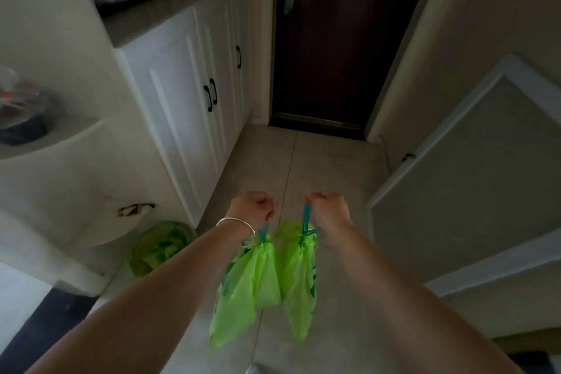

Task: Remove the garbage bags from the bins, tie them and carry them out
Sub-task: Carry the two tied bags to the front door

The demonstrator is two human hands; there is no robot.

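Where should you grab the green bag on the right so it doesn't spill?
By the teal drawstring loop above its tied neck, coming from above, just as the right hand grips it. The right green bag hangs straight down from that knot, so its mouth probably stays closed.

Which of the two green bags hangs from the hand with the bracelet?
The left green bag. It hangs by its blue drawstring from the left hand, whose wrist wears the silver bracelet. The right green bag hangs from the bare-wristed right hand.
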